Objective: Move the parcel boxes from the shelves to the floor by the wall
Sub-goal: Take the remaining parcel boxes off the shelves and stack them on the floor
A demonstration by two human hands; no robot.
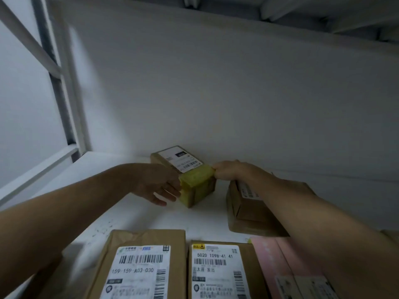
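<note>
A small brown parcel box (197,186) wrapped in yellow tape stands at the back of the white shelf (138,212). My left hand (160,186) touches its left side with straight fingers. My right hand (226,170) grips its top right edge with curled fingers. Right behind it lies another brown box (176,158) with a white label. Under my right forearm sits a third brown box (250,210). Two labelled brown boxes lie at the front, one on the left (142,264) and one on the right (220,270), with a pink parcel (287,268) beside them.
The shelf's white back panel (216,93) rises just behind the boxes. A metal upright and cross braces (62,83) frame the left side. The underside of the shelf above (302,11) runs along the top.
</note>
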